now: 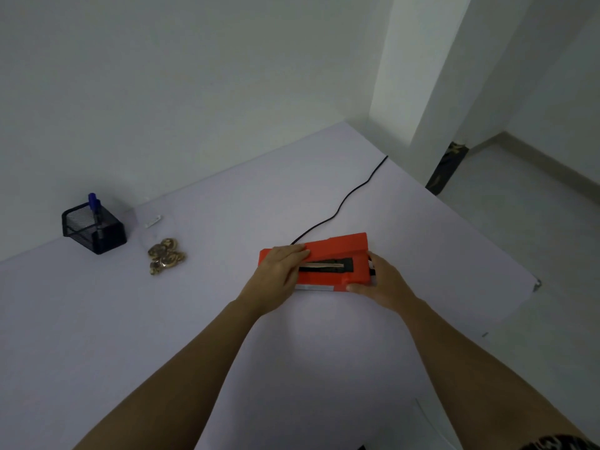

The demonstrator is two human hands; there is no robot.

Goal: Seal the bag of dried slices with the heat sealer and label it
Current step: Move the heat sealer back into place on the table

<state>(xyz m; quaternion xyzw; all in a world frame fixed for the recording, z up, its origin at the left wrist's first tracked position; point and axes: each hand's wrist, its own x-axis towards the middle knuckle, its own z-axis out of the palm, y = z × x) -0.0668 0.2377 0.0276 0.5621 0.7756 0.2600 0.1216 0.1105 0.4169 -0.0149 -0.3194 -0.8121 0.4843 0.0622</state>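
A red heat sealer (334, 258) with a black sealing strip lies on the pale table, right of centre. My left hand (281, 274) lies over its left end, fingers wrapped on top. Its right end is gripped by my right hand (381, 282), thumb along the front edge. A clear bag of brown dried slices (165, 254) rests on the table to the left, apart from both hands. A small white label (153, 220) lies just behind the bag.
A black cord (344, 199) runs from the sealer to the table's far edge. A black mesh pen holder (94, 228) with a blue marker (94, 203) stands at the left by the wall. The table's right edge (487, 235) drops to the floor.
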